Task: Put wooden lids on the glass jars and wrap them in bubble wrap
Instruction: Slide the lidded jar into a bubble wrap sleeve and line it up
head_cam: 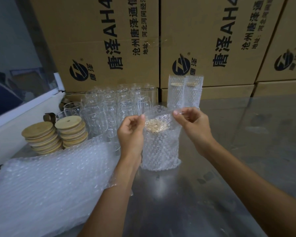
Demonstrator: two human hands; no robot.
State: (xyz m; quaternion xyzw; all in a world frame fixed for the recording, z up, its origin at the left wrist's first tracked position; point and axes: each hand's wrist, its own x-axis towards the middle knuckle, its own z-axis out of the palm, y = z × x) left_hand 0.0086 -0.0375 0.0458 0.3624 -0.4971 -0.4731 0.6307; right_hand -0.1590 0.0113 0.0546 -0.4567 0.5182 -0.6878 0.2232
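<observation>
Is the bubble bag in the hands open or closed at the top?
Open: both hands, left and right, pinch the bag's mouth apart above the lid.

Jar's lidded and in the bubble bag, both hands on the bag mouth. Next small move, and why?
Probably fold the open flap down over the wooden lid. Left hand and right hand each pinch the bubble bag rim, which stands open above the lid.

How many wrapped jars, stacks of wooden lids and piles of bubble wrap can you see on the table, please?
Wrapped jars: 3, one held at its top by the left hand and right hand, two standing behind
Stacks of wooden lids: 2
Piles of bubble wrap: 1
Total: 6
The bare glass jars overlap too much to count.
</observation>
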